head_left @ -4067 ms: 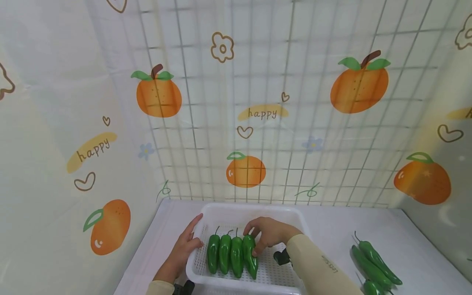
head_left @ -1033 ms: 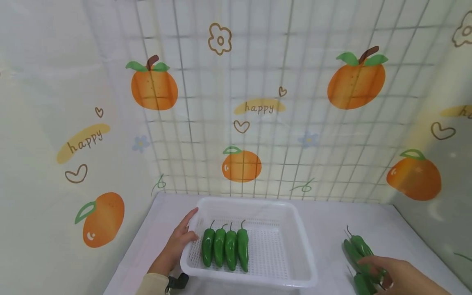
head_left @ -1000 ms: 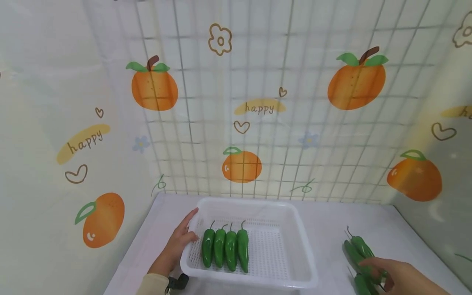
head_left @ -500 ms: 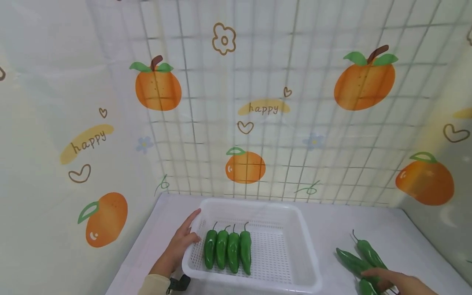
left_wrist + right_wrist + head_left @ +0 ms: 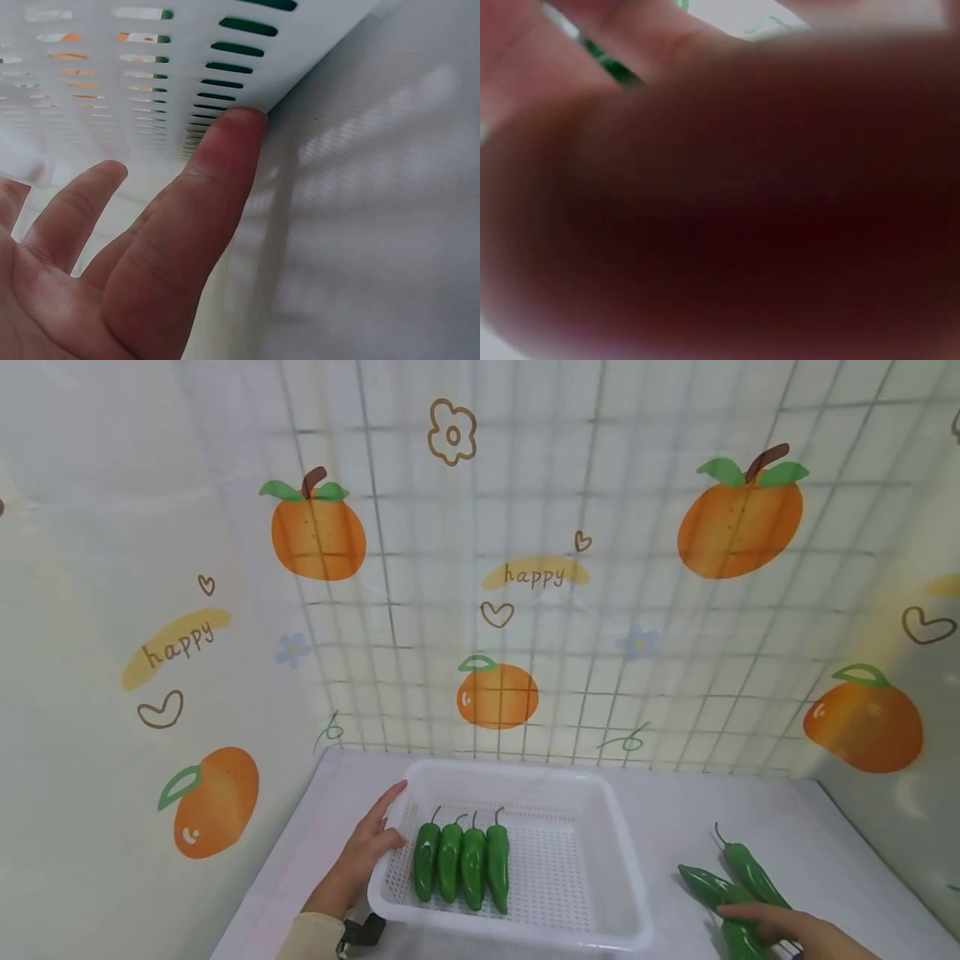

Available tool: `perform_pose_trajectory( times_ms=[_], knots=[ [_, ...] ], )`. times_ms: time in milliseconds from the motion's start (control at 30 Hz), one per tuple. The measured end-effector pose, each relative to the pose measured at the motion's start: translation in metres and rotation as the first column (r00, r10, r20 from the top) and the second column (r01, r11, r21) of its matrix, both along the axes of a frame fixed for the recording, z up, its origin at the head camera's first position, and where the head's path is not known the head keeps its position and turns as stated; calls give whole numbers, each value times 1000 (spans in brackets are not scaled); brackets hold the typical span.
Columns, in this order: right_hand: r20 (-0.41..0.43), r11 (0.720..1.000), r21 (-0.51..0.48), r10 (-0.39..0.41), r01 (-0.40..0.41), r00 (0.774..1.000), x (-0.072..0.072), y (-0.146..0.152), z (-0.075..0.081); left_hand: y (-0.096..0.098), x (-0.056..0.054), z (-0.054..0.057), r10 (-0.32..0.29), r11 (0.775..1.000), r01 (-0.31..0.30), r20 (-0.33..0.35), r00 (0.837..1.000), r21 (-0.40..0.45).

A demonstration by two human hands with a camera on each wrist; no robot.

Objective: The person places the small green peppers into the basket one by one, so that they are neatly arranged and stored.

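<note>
My left hand (image 5: 358, 858) lies along the left side of a white perforated plastic basket (image 5: 626, 860). In the left wrist view its fingers (image 5: 225, 161) are extended, one tip against the basket wall (image 5: 172, 67). Inside the basket several green chili peppers (image 5: 473, 868) stand side by side, stems away from me. On the right, my right hand (image 5: 798, 931) touches a small pile of green chili peppers. Its fingers lie across the nearest chili pepper (image 5: 742, 941) and a slanted one (image 5: 705, 885); the thumb's grip is hidden. The right wrist view is mostly dark and blurred.
Another green chili pepper (image 5: 752, 872) lies behind the slanted one, stem pointing away. The white tabletop (image 5: 667, 810) extends between basket and pile. A patterned curtain (image 5: 547, 635) with printed oranges stands behind the table.
My right hand has left the chili pepper now rightmost in the basket and gone to the pile on the right. There the slanted pepper has swung left. My left hand stays at the basket.
</note>
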State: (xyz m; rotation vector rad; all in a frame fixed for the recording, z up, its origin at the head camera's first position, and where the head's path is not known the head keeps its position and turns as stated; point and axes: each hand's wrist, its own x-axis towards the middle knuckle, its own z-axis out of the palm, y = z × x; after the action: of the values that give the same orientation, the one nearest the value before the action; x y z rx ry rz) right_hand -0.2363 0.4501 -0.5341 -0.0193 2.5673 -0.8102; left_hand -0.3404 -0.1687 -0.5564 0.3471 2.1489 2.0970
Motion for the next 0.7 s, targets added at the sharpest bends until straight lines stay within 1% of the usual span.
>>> perform_pose_trajectory(
  times_ms=[100,133,167,267,300,400,533,700],
  knots=[
    [1,993,-114,-14,14,1000,0,-3,1,0,1,0,1,1000,-1,-4,1000,-2],
    [10,993,-109,-47,48,999,0,-6,0,0,1,0,0,1000,0,-6,1000,-3],
    [18,991,-121,-56,58,998,-1,-6,0,0,1,1,0,1000,0,-9,1000,-4],
    [33,981,-182,-62,67,998,-3,-7,0,0,2,2,-9,1000,9,-14,1000,6],
    [27,978,-197,-66,70,997,-4,-8,1,0,2,2,-11,1000,11,-12,1000,10],
    [-7,974,-216,-75,72,997,-4,-10,3,0,2,3,-17,1000,18,-11,1000,24],
    [-38,974,-202,-107,98,994,-3,-15,6,1,3,4,-17,999,17,-8,1000,29],
    [-44,972,-221,-90,78,995,-2,-17,9,3,5,6,-9,1000,9,1,1000,23]
  ],
)
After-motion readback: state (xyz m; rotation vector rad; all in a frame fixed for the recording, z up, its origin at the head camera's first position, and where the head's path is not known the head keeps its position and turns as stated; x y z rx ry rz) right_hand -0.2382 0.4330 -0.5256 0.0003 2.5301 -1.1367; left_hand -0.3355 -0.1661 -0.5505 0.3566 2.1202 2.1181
